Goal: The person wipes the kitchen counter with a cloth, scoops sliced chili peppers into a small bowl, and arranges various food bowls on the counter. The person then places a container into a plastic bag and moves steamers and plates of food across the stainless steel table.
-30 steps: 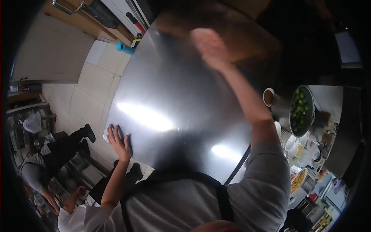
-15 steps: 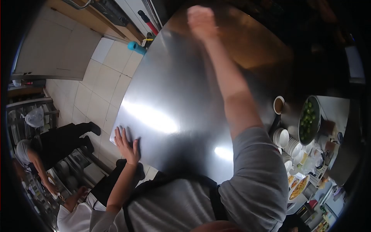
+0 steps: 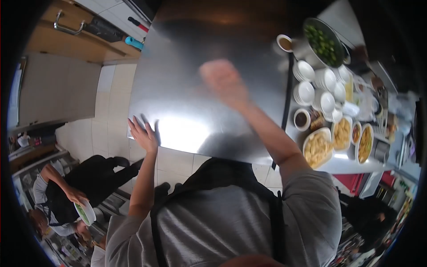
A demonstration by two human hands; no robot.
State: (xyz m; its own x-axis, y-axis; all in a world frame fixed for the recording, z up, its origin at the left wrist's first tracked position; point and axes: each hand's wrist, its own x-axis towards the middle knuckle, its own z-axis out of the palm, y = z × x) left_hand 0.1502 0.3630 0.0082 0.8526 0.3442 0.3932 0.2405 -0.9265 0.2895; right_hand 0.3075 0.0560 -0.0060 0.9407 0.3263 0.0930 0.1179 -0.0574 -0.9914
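My left hand (image 3: 144,135) rests flat on the near left corner of the metal table (image 3: 178,89), fingers spread, holding nothing. Over the middle of the same table my right hand (image 3: 224,82) is smeared by motion. Its fingers cannot be made out, nor whether anything is in or under them. The steel surface around both hands is shiny, with a bright reflection near the front edge.
Right of the table stand a pot of green vegetables (image 3: 321,44), stacked white bowls (image 3: 304,93), a cup of brown sauce (image 3: 284,43) and a dish of pale yellow food (image 3: 317,149). At left, a co-worker (image 3: 84,182) holds a bowl with green contents (image 3: 84,212).
My right hand has come back from the table's far end to its middle. My left hand stays at the corner. The camera view has turned, bringing more side dishes into sight.
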